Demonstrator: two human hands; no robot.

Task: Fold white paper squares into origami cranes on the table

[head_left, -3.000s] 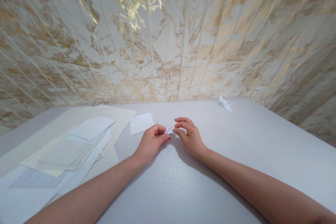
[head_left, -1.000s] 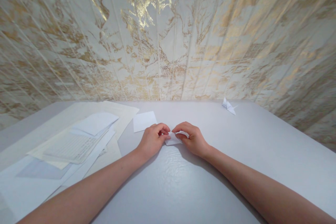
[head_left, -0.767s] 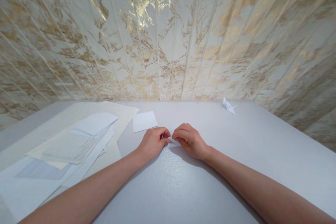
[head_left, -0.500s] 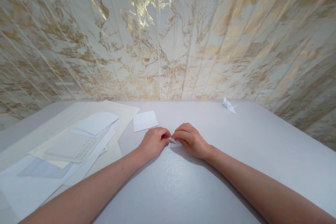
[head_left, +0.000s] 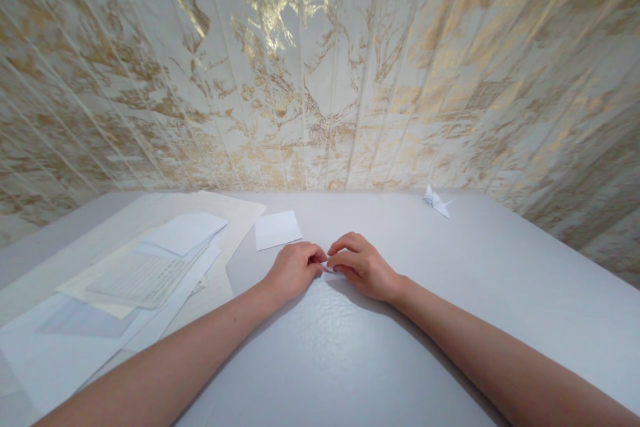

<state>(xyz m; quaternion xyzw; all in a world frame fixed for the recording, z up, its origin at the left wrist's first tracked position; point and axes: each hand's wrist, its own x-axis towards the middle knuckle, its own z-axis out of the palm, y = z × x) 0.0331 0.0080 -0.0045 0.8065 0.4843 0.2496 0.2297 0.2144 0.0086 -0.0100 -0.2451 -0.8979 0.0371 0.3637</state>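
A small folded piece of white paper (head_left: 330, 275) lies between my two hands just above the tabletop, mostly covered by the fingers. My left hand (head_left: 296, 271) pinches its left side, thumb and fingers pressed together. On the other side, my right hand (head_left: 364, 267) grips the paper between thumb and fingers, its index finger lifted and bent above. Beyond my left hand lies a square white sheet (head_left: 279, 229). A folded paper crane (head_left: 437, 201) rests near the far right edge of the table.
Loose papers and written sheets (head_left: 140, 280) overlap across the left of the pale table (head_left: 325, 360), partly under my left forearm. A white wall covering with gold patterns (head_left: 330, 80) rises directly behind the table's far edge.
My right index finger has lifted a little off the folded paper. Both hands otherwise stay in place on it, and the other papers lie as before.
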